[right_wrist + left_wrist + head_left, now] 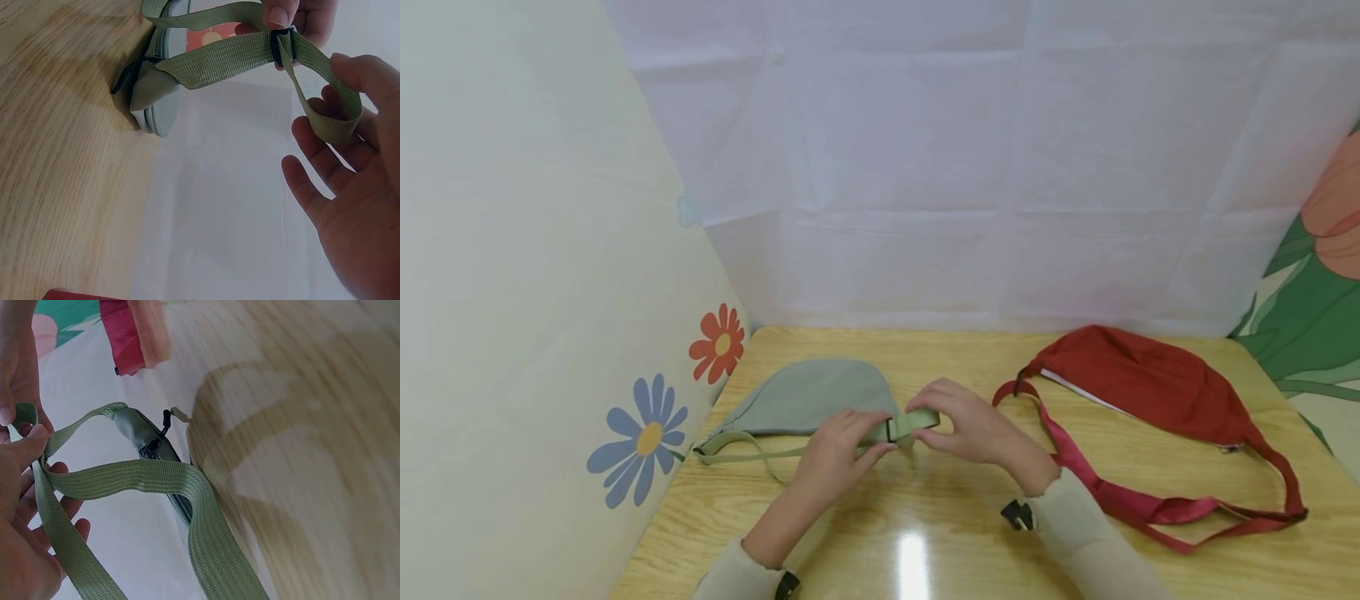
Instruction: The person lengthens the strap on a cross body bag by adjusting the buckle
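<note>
A grey-green waist bag (820,393) lies on the table, its green webbing strap (137,478) lifted in front of it. My left hand (837,457) pinches the strap between thumb and fingers beside a dark slider buckle (282,47). To its right, my right hand (973,423) holds the loop of webbing (337,128) that comes out of the slider, thumb on one side and fingers on the other. In the left wrist view, a dark zipper pull (166,422) hangs at the bag's end.
On the right of the wooden table (970,533) lies a red waist bag (1142,379) with its red strap (1120,500) spread toward the front. A white cloth backdrop (910,167) stands behind, and a flower-printed panel (535,292) borders the left side.
</note>
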`<state>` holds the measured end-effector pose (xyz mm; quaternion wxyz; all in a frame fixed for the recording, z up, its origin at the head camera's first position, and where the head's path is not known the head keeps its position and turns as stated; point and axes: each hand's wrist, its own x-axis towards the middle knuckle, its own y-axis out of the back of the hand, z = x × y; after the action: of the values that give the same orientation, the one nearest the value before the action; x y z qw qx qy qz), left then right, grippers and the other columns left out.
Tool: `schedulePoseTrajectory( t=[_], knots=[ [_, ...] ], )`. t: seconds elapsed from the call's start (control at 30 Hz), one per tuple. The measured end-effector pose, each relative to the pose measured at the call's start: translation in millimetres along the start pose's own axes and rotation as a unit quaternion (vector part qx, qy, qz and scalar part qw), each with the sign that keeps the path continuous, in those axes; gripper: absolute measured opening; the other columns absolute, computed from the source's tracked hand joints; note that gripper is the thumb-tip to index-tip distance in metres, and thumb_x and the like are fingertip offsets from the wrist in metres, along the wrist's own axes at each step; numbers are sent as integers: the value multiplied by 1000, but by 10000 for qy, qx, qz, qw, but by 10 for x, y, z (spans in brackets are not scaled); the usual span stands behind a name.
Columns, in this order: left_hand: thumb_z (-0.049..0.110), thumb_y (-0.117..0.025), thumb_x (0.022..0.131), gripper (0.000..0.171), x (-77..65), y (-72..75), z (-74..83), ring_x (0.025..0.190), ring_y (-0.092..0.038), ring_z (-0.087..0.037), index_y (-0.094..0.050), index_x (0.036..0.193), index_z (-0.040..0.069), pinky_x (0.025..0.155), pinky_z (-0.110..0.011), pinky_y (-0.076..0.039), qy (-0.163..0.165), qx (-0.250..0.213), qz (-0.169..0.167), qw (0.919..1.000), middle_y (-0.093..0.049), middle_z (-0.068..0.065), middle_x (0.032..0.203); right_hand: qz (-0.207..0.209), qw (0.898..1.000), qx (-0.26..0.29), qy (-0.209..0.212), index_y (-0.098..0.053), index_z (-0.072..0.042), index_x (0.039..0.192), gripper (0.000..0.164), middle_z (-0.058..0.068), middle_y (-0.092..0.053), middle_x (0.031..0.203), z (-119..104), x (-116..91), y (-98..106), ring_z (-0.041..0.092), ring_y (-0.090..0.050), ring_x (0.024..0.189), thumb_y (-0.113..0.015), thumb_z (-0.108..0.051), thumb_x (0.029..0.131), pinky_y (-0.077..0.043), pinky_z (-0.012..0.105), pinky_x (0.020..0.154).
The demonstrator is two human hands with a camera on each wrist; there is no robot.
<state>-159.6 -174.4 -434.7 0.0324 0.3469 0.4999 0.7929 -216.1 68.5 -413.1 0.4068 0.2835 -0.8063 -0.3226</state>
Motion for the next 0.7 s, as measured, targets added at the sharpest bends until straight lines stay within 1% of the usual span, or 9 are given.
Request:
schedulePoseTrajectory(
  t=[0.23,0.47,0.7],
  knots=[
    [24,-86,81,40,-15,13,-12,90,-67,-16,-72,117,10,78,-36,-56,-36,-21,87,10000,-75,-1,104,72,10000,-29,-57,-70,-10,115,25,0,-69,111,2,-21,36,15,-61,104,-76,-19,93,-54,34,88],
    [26,-83,85,39,-26,21,-32,94,-67,-16,-72,119,12,82,-37,-56,49,40,-3,10000,-74,-1,108,118,9998,-6,-168,-71,-11,114,24,-1,-69,110,14,-49,66,14,-61,104,-76,-19,93,-54,35,89],
    [26,-82,86,38,-25,23,-46,94,-67,-16,-72,120,13,81,-36,-56,119,36,-25,9999,-74,0,108,223,9996,2,-150,-71,-10,113,24,-2,-69,109,61,-86,82,14,-61,103,-77,-18,92,-55,34,87]
  ],
)
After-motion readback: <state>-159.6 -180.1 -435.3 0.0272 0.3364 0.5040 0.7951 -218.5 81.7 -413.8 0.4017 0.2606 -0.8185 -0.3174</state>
